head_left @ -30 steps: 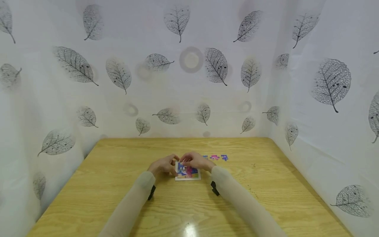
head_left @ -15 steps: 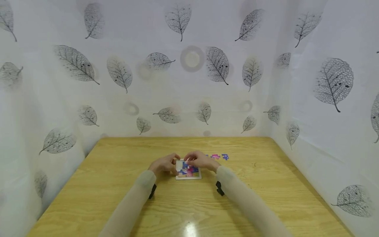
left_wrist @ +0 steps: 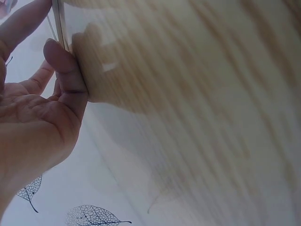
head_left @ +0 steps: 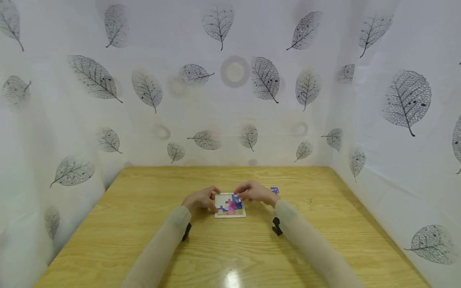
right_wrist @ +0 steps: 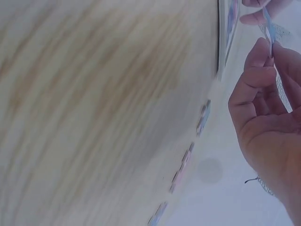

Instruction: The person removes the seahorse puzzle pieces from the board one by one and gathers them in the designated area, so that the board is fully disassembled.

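A small jigsaw puzzle in a white-rimmed tray lies mid-table; pink, blue and tan pieces cover its lower and right parts, and its upper left shows bare white. My left hand holds the tray's left edge, with thumb and fingers also against that edge in the left wrist view. At the tray's upper right corner, my right hand pinches a thin bluish puzzle piece between thumb and fingertips, raised off the table in the right wrist view. Its printed face is seen nearly edge-on.
Loose puzzle pieces lie in a row right of the tray: a bluish one, a pink one and a blue one. My right hand partly hides this row in the head view. Leaf-printed white curtains surround the wooden table.
My right hand has moved from over the tray's upper left to its upper right corner. More bare white tray shows at the upper left. My left hand stays at the left edge.
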Motion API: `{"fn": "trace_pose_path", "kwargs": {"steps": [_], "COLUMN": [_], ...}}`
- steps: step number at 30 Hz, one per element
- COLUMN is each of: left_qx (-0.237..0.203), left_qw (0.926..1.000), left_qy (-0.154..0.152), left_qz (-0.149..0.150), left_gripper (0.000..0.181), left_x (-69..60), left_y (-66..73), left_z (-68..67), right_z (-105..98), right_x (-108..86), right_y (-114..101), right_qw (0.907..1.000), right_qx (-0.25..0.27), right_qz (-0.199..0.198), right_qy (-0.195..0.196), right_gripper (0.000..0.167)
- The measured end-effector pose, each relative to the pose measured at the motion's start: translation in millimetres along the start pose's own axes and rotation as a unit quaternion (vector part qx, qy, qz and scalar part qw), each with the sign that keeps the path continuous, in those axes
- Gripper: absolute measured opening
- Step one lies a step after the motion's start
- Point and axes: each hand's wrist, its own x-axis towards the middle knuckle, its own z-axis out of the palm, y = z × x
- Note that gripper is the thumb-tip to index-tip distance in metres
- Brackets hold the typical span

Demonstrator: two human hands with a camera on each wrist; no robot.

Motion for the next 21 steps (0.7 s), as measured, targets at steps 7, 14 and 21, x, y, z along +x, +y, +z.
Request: {"fn": "trace_pose_path", "kwargs": {"steps": [7, 14, 21], "left_qx": [-0.006, -0.025, -0.033], "left_qw": [1.0000, 0.9997, 0.9994], "left_qy": [0.003, 0.001, 0.007], "left_qz": [-0.007, -0.006, -0.009], "left_gripper": [0.071, 0.071, 0.071], "left_x": [1.7, 0.2, -0.6], "left_y": [0.6, 0.3, 1.4], "left_z": [-0.6, 2.0, 1.3], "right_z": [-14.3, -23.9, -32.1], "right_x": [-10.2, -19.3, -22.5], "right_y": [6.7, 19.0, 28.0], "right_qw": [0.9998, 0.9998, 0.9988], "right_qx": [0.008, 0.000, -0.037], "right_qz": [-0.004, -0.008, -0.032], "right_qy": [0.016, 0.020, 0.001], "right_gripper": [0.021, 0.021, 0.023]}}
